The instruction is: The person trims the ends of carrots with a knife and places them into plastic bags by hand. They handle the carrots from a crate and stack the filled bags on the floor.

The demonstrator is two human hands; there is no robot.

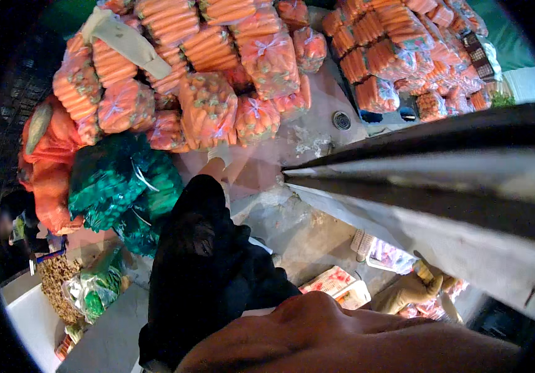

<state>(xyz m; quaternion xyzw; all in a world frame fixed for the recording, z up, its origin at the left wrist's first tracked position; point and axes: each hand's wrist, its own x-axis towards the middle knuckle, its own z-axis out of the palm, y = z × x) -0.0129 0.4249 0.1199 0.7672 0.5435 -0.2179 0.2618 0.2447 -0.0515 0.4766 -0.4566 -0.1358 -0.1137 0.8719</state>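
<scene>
Neither of my hands shows clearly. Black clothing [220, 261] fills the lower middle, and past its upper end a bit of bare skin and pale material meets the base of the carrot stack; whether this is a hand or a foot I cannot tell. Directly beyond stands a large clear plastic bag of carrots [209, 109], beside a smaller tied carrot bag [257, 119]. Several more such bags are piled behind them. To the left of the clothing sit green mesh sacks [118, 182] with white ties. A long beige fabric item [127, 44] lies on top of the carrot bags.
Orange net sacks [53, 186] stand far left. A second carrot stack [388, 51] is at the upper right. A thick metal-like beam or rail [416, 186] crosses the right side. Low down are a plastic crate [335, 284] and a person in tan clothing [407, 291]; another person is at the left rim.
</scene>
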